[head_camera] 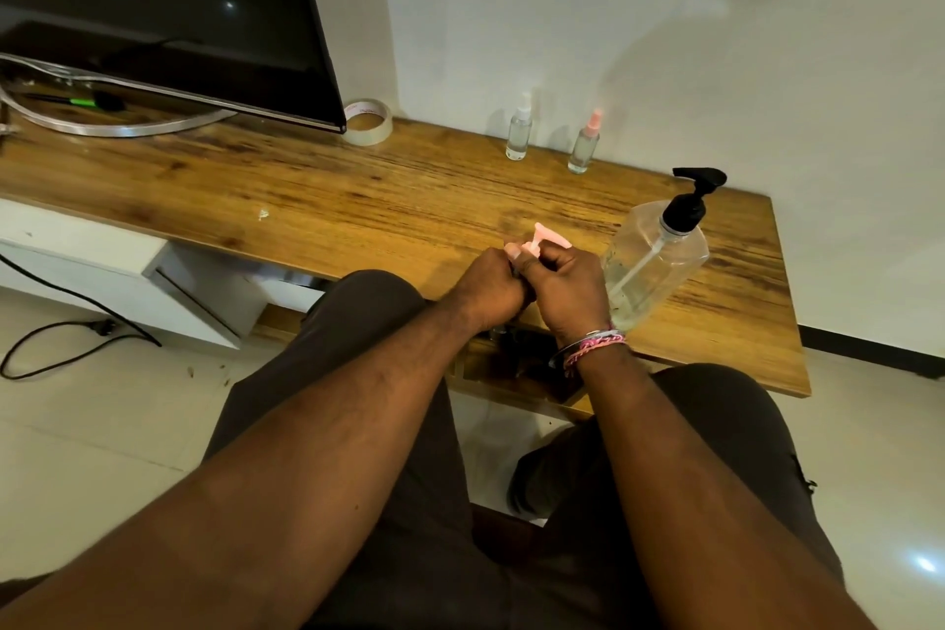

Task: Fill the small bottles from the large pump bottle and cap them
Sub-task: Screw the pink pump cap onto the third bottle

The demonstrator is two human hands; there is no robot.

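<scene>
My left hand [492,287] and my right hand [567,289] are pressed together at the near edge of the wooden table [307,200]. Both close around a small bottle that is mostly hidden; only its pink spray cap [543,238] sticks up between my fingers. Just right of my right hand stands the large clear pump bottle [657,256] with a black pump head. By the back wall stand two small clear bottles, one with a white spray cap [519,131] and one with a pink spray cap [586,146], both capped.
A dark TV screen [169,10] on a curved silver stand fills the table's left. A roll of clear tape [367,120] lies next to it. A black cable [66,338] trails on the tiled floor at left. My knees are below the table edge.
</scene>
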